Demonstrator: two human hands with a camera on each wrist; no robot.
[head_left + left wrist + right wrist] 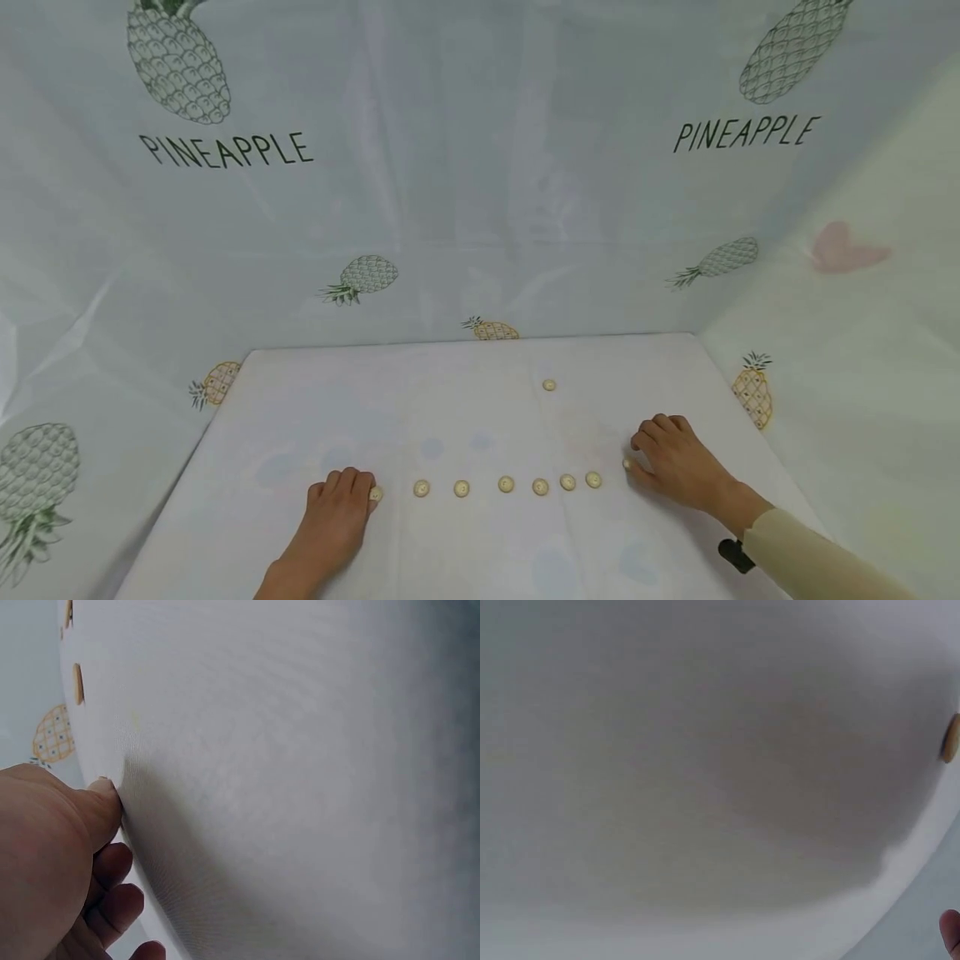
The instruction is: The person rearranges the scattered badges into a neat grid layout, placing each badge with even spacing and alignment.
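Several small, round, pale wooden buttons lie on the white table in a loose row. At the left end, my left hand (pixel 339 507) has its fingers curled and grips a button (pixel 376 493) at the thumb side. In the left wrist view the thumb (pixel 103 810) comes down right at the table surface. At the right end of the row, my right hand (pixel 671 462) hovers low with loosely bent fingers, its thumb tip at a button (pixel 627 463). A gap shows between that thumb and the index finger. In the right wrist view, one fingertip (pixel 950 934) shows at the edge.
Between the hands lie more buttons, among them a middle one (pixel 506 484). A lone button (pixel 550 385) sits farther back. White sheeting (pixel 480 192) printed with pineapples hangs behind and beside the table (pixel 450 392). A black object (pixel 736 556) is by the right sleeve.
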